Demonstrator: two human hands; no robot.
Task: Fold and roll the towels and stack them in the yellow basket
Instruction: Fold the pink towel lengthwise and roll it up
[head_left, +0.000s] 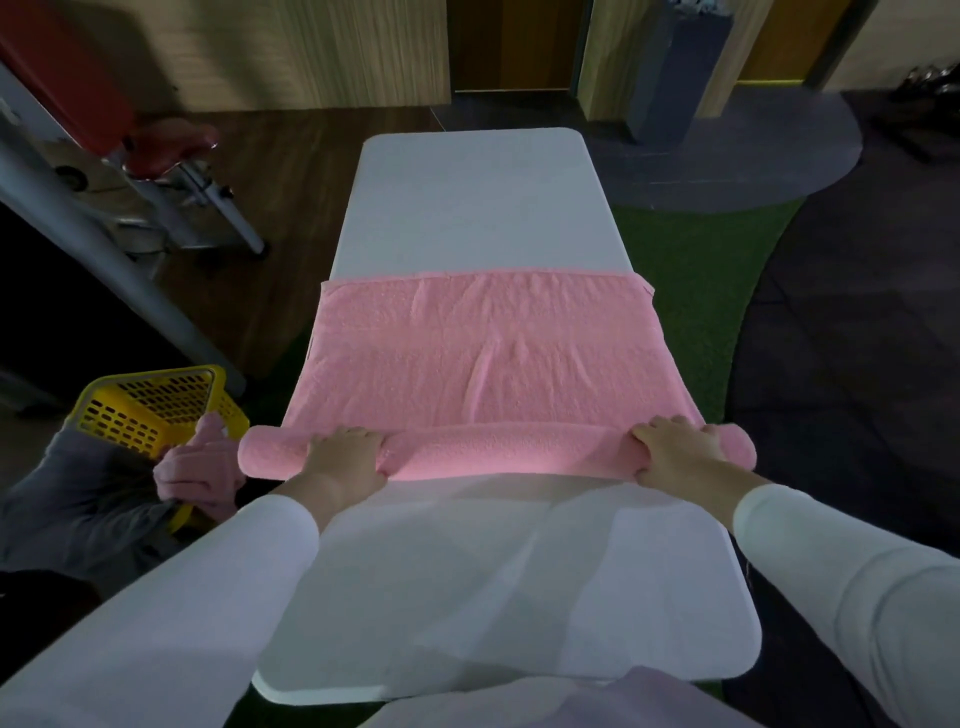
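A pink towel (483, 338) lies spread across the white table (467, 208). Its near edge is rolled into a thick roll (498, 452) that runs the table's full width. My left hand (345, 457) grips the roll left of its middle, fingers curled over the top. My right hand (675, 447) grips the roll near its right end in the same way. The yellow basket (150, 405) stands low at the left of the table, held by another person's hands (200, 467).
Another person in a grey sleeve (67, 499) crouches at the left beside the basket. A metal frame with a red seat (171, 145) stands at the far left. Green carpet (691, 291) lies right of the table. Wooden walls and a dark door stand beyond.
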